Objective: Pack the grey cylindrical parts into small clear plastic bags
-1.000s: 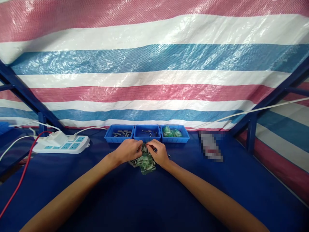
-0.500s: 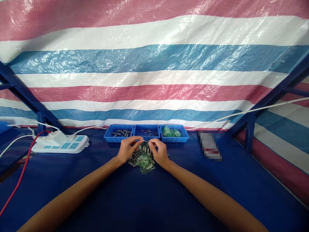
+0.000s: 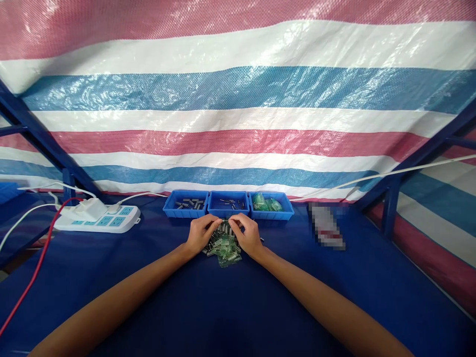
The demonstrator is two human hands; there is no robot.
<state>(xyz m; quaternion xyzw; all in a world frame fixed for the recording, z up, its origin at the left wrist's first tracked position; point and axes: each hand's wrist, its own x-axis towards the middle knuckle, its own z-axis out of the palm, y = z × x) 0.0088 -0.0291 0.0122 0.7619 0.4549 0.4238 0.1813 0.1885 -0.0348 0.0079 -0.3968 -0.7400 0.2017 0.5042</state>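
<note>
My left hand (image 3: 200, 235) and my right hand (image 3: 247, 235) meet at the fingertips above a heap on the table. Each is closed in a pinch, and between them spans a thin, shiny metal pin (image 3: 225, 219), mostly covered by the fingers. Beneath lies a pile of small metal cylinders and pins (image 3: 212, 246). Crumpled green-tinted plastic bags (image 3: 227, 248) with metal parts in them rest on the pile's near side. Part of the heap is hidden behind my hands.
Just behind stand three blue bins: the left bin (image 3: 186, 213) with grey cylinders, the middle bin (image 3: 228, 213) with thin pins, the right bin (image 3: 273, 215) with green bags. A white power strip (image 3: 121, 218) with cables lies left, a pixelated item (image 3: 327, 225) right.
My left fingertips have come closer to the right ones, and less of the pin shows between them. The whole view has shifted slightly; bins and pile look unchanged.
</note>
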